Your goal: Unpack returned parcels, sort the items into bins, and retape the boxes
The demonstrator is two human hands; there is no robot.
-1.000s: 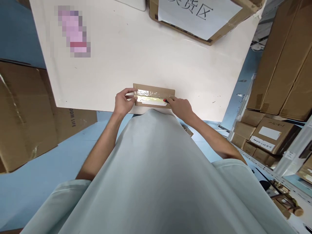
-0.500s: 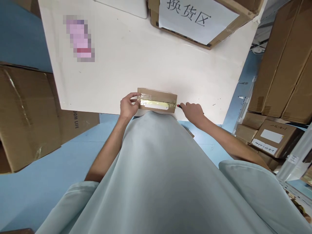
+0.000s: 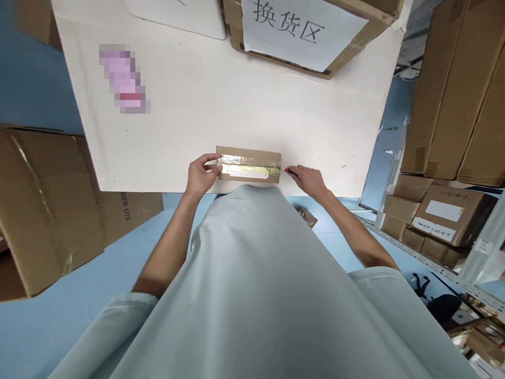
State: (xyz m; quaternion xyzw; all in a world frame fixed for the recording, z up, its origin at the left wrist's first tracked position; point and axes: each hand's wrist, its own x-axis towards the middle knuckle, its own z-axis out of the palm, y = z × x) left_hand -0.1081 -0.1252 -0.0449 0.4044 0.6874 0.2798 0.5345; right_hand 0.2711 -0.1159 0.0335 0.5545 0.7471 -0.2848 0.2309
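A small flat cardboard box (image 3: pixel 249 157), with clear and yellowish tape and a white label along its top, lies near the front edge of the white table (image 3: pixel 177 105). My left hand (image 3: pixel 200 175) grips its left end, thumb and fingers at the corner. At the opposite end, my right hand (image 3: pixel 310 180) is closed round a small red-and-black knife (image 3: pixel 291 171). The thin tip of that knife points left and meets the right end of the taped seam. How deep the tip sits cannot be made out.
An open carton (image 3: pixel 236 31) with a white paper sign stands at the table's back. A blurred pink item (image 3: pixel 123 79) lies at the far left. Large cartons (image 3: pixel 47 210) stand left of the table, and stacked boxes (image 3: pixel 437 216) sit on shelving at the right.
The view has shifted slightly. My right hand has brought the knife closer to the box, so its tip now meets the right end. My left hand keeps its hold.
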